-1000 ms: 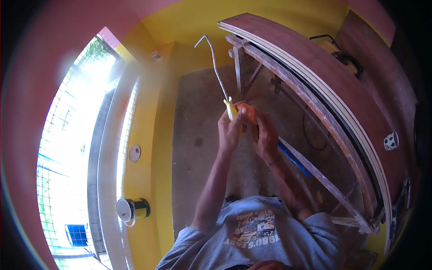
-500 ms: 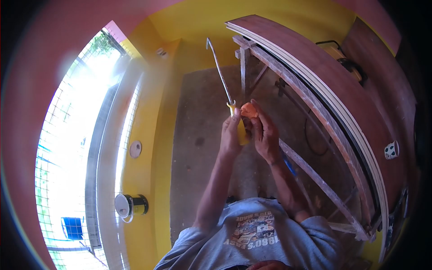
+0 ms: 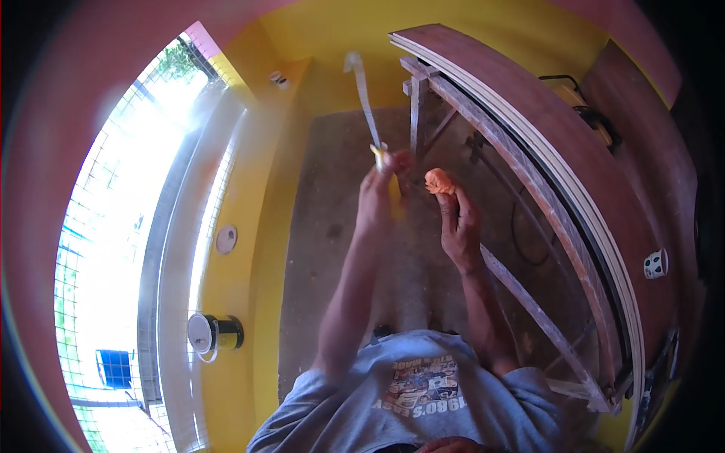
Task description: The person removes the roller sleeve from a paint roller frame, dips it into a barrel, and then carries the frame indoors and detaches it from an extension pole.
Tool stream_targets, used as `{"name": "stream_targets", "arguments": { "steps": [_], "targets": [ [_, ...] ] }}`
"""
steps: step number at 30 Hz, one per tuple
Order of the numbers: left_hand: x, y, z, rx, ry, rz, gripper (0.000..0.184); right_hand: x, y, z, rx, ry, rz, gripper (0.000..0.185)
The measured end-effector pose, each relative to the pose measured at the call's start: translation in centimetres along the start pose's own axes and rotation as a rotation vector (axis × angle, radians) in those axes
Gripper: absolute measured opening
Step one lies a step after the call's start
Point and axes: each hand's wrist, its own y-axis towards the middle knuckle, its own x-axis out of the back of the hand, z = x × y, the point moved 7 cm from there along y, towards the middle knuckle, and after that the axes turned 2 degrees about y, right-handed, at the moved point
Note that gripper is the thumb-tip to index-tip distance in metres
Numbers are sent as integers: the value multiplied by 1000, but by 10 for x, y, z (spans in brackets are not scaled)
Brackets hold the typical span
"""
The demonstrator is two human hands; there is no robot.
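My left hand (image 3: 375,189) is wrapped round the yellow handle (image 3: 396,200) of what looks like a bare paint roller frame. Its thin metal rod (image 3: 365,102) points up and away, with a short bend at the far tip; motion blurs both rod and handle. My right hand (image 3: 462,230) pinches a small crumpled orange piece (image 3: 438,181) between thumb and fingers, a short way right of the handle and apart from it. Whether the piece is cloth, sponge or something else I cannot make out.
Brown boards (image 3: 529,98) lie stacked on a wooden trestle (image 3: 521,158) to the right, with a patterned cup (image 3: 655,263) and a yellow-black machine (image 3: 593,121) on them. A paint can (image 3: 226,332) and a round lid (image 3: 226,239) sit on the yellow ledge beside the meshed window.
My hands have moved apart: the left, with the roller frame, up and left; the right, with the orange piece, to the right, away from the handle.
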Motion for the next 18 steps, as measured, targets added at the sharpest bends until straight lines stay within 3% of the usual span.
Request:
{"name": "stream_targets", "arguments": {
  "steps": [3, 6, 12, 18],
  "targets": [
    [14, 39, -8, -22, -402, -5, 29, -2, -13, 8, 89, -160, 42, 21],
    [12, 54, -17, -44, -484, 20, 31, -9, -11, 27, 37, -96, 70, 18],
    [-15, 28, -20, -178, -276, -146, 29, -20, -15, 3, 100, -262, 42, 20],
    [-23, 19, -19, -438, 32, -85, 28, -24, -18, 4, 87, -181, 49, 23]
  ]
}}
